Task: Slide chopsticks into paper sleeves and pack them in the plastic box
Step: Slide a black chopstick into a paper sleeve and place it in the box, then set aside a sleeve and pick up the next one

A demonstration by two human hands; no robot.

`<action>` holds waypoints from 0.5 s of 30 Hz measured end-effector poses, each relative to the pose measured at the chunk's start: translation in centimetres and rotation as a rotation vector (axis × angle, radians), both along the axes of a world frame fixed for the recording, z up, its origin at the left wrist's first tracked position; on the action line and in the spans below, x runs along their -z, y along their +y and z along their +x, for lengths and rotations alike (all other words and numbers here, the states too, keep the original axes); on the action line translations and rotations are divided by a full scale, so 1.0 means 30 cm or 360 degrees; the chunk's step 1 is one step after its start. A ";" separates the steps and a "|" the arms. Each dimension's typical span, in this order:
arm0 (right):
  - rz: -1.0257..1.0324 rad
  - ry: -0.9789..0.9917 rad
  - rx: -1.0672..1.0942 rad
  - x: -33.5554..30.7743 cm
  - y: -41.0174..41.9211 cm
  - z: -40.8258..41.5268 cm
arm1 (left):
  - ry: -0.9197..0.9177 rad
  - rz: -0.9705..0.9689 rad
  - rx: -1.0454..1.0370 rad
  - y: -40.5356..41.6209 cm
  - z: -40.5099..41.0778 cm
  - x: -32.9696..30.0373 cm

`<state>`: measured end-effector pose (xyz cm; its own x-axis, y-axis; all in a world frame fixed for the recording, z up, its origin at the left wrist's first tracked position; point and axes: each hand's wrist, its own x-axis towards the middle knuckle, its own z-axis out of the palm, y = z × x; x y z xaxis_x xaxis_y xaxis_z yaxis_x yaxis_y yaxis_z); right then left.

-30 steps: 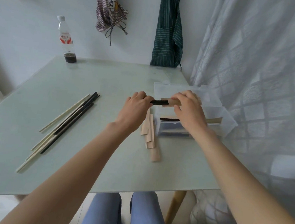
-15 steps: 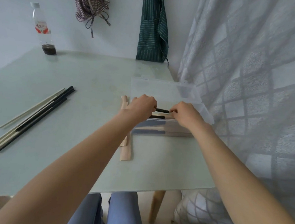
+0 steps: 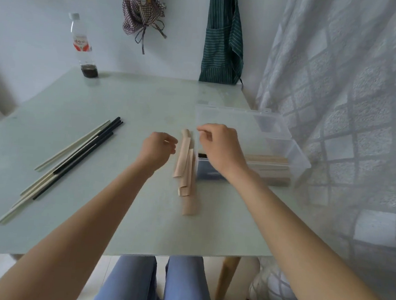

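A clear plastic box stands open at the table's right, with sleeved chopsticks lying inside it. Several tan paper sleeves lie in a loose pile just left of the box. Black and pale wooden chopsticks lie in a bunch on the left of the table. My left hand hovers left of the sleeves, fingers loosely curled and holding nothing. My right hand hangs over the box's left end, fingers loosely curled, also holding nothing.
A plastic bottle with dark liquid stands at the table's far left. Two aprons hang on the wall behind. A lace curtain hangs close along the table's right edge. The table's near edge is above my knees.
Both hands held a black chopstick pair in a sleeve over the box. It has been let go into the box, and both hands have drawn back to the left.
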<state>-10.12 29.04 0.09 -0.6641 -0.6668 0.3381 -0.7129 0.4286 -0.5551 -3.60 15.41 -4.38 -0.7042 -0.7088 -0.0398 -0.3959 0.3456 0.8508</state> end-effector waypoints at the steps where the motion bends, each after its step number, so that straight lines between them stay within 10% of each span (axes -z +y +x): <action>1: -0.0001 -0.0020 -0.0051 -0.006 -0.034 0.042 | -0.0011 0.0132 0.0008 -0.014 0.010 0.009; 15: 0.0774 -0.0167 0.0254 0.220 -0.239 0.111 | -0.0019 0.0852 0.0142 -0.082 0.039 0.053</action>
